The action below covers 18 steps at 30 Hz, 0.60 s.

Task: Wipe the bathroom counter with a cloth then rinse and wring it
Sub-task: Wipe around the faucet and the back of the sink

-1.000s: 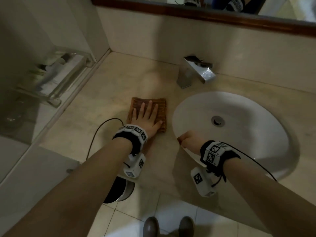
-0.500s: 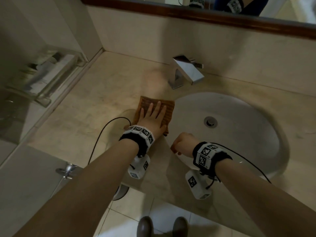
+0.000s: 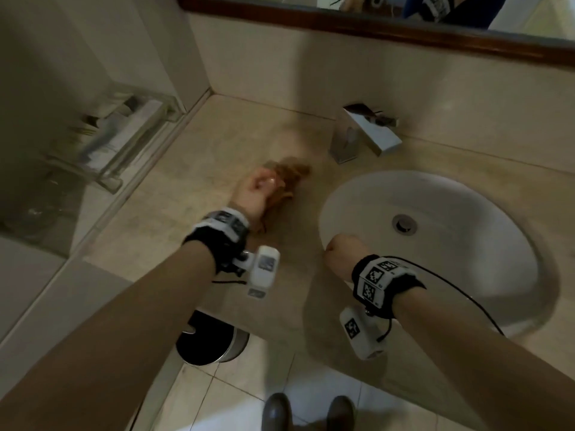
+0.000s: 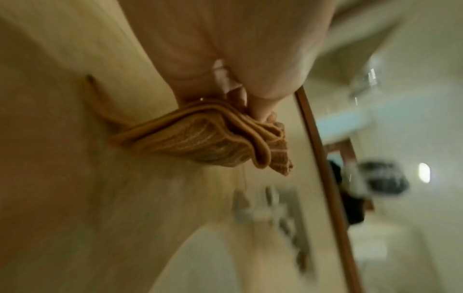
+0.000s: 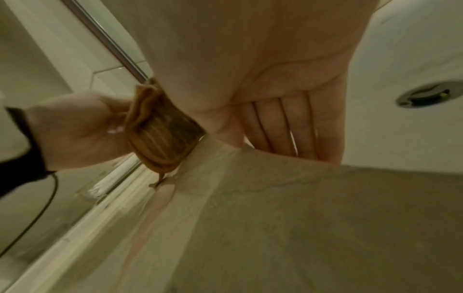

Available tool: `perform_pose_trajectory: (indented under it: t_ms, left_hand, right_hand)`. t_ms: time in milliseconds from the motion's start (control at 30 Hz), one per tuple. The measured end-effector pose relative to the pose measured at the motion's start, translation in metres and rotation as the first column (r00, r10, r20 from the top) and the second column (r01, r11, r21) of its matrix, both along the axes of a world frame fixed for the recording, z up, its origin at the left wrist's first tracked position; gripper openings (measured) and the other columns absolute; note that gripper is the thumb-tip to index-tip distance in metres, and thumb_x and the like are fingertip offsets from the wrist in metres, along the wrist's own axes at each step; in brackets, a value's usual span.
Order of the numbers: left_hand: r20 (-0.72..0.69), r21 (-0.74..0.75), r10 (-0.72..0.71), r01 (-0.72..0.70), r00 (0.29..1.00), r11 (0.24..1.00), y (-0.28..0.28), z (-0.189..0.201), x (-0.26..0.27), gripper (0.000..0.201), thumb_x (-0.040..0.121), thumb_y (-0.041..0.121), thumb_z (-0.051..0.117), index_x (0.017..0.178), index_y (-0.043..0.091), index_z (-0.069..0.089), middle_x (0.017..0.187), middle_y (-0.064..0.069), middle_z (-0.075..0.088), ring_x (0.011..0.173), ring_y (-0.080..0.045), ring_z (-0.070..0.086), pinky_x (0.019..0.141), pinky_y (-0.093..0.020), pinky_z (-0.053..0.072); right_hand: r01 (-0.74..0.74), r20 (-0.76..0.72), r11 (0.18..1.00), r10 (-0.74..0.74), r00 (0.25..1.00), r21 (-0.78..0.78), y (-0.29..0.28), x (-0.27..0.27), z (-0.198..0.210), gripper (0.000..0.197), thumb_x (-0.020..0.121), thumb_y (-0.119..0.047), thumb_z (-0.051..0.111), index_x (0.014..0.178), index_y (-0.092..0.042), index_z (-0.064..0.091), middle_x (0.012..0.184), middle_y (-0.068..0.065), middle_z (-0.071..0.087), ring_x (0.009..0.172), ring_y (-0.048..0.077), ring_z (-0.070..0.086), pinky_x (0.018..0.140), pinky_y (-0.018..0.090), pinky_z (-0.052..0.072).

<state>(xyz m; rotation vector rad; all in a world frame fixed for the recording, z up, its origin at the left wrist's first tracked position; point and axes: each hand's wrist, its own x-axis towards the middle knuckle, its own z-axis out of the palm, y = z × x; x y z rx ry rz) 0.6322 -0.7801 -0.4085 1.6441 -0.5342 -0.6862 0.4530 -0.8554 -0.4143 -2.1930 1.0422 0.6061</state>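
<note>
We are gripping the bunched brown cloth point(image 3: 287, 178) in our left hand point(image 3: 253, 194) above the beige counter point(image 3: 199, 169); our right hand point(image 3: 340, 253), fingers curled, is resting at the white sink point(image 3: 466, 219) rim, frame centre.

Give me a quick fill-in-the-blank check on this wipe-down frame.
1. The brown cloth is bunched in the ____ hand's grip.
2. The right hand rests at the rim of the ____.
3. The faucet stands behind the basin, below the ____.
4. The right hand holds ____.

Missing words: left; sink; mirror; nothing
</note>
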Motion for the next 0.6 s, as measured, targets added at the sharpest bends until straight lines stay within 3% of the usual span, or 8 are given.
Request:
perform_pose_trajectory:
  t_ms: [100,200,267,333,400,467,533,600]
  left_hand:
    - [-0.105,-0.104,0.121,-0.132,0.987,0.986,0.035,0.019,0.041,0.030,0.093,-0.008,0.043,0.073,0.012,0.050,0.051,0.011,0.061,0.054,-0.001,0.057,0.064,-0.017,0.047]
    - [-0.122,-0.166,0.163,-0.182,0.979,0.969,0.074,0.026,0.076,0.025,0.089,-0.004,0.045,0.073,0.013,0.052,0.062,0.004,0.060,0.065,-0.012,0.058,0.073,-0.024,0.049]
    - [-0.041,-0.154,0.145,-0.149,0.989,0.977,0.094,0.025,0.086,0.015,0.088,0.001,0.049,0.079,0.013,0.053,0.077,-0.002,0.060,0.079,-0.019,0.058,0.083,-0.032,0.048]
    - [0.091,-0.077,0.083,-0.076,0.992,0.994,0.108,0.019,0.084,0.015,0.092,0.004,0.050,0.081,0.014,0.052,0.074,0.004,0.062,0.074,-0.014,0.058,0.076,-0.029,0.050]
    - [0.254,0.081,-0.095,0.077,0.963,0.994,0.117,0.001,0.071,0.009,0.092,0.017,0.050,0.085,0.020,0.054,0.075,0.009,0.063,0.074,-0.011,0.059,0.074,-0.030,0.047]
    - [0.356,0.354,-0.288,0.157,0.889,0.922,0.123,-0.024,0.052,0.012,0.090,0.033,0.047,0.097,0.032,0.056,0.108,0.001,0.063,0.105,-0.022,0.058,0.094,-0.038,0.042]
    - [0.347,0.544,-0.350,0.117,0.870,0.831,0.123,-0.041,0.029,0.020,0.097,0.029,0.045,0.114,0.026,0.056,0.148,0.000,0.036,0.142,-0.028,0.025,0.116,-0.043,0.012]
    - [0.377,0.561,-0.321,0.062,0.868,0.826,0.118,-0.043,0.005,0.021,0.100,0.018,0.041,0.117,0.015,0.054,0.159,0.000,0.012,0.147,-0.024,-0.001,0.116,-0.044,-0.008]
  right_hand:
    - [0.016,0.011,0.999,-0.015,1.000,-0.043,0.007,0.001,-0.001,0.039,0.098,-0.024,0.041,0.062,-0.010,0.040,0.065,0.006,0.044,0.059,0.022,0.045,0.051,0.026,0.033]
    - [-0.002,-0.016,0.998,0.001,1.000,-0.067,0.011,0.003,-0.002,0.028,0.098,-0.015,0.039,0.081,0.000,0.056,0.084,0.012,0.052,0.077,0.026,0.050,0.066,0.028,0.039]
    - [-0.005,-0.018,0.997,0.003,1.000,-0.074,0.013,0.003,-0.003,0.025,0.098,-0.013,0.039,0.092,0.000,0.059,0.092,0.016,0.056,0.085,0.029,0.055,0.070,0.030,0.042]
    - [0.012,-0.001,0.996,-0.012,1.000,-0.088,0.014,0.002,-0.008,0.026,0.098,-0.018,0.040,0.085,-0.004,0.057,0.093,0.016,0.059,0.090,0.031,0.061,0.073,0.032,0.046]
    - [0.042,0.030,0.995,-0.040,0.999,-0.092,0.014,0.000,-0.011,0.031,0.099,-0.025,0.040,0.078,-0.005,0.054,0.087,0.015,0.060,0.087,0.031,0.062,0.073,0.033,0.047]
    - [0.056,0.048,0.995,-0.052,0.997,-0.081,0.014,-0.002,-0.013,0.035,0.100,-0.028,0.040,0.077,-0.005,0.055,0.085,0.015,0.061,0.086,0.031,0.062,0.074,0.033,0.047]
    - [0.066,0.051,0.994,-0.062,0.997,-0.086,0.013,-0.006,-0.012,0.035,0.100,-0.027,0.041,0.076,-0.006,0.056,0.084,0.013,0.059,0.084,0.029,0.060,0.074,0.031,0.044]
    - [0.076,0.065,0.994,-0.071,0.995,-0.084,0.015,-0.011,-0.011,0.040,0.100,-0.026,0.041,0.067,-0.008,0.053,0.082,0.013,0.058,0.077,0.026,0.054,0.070,0.028,0.039]
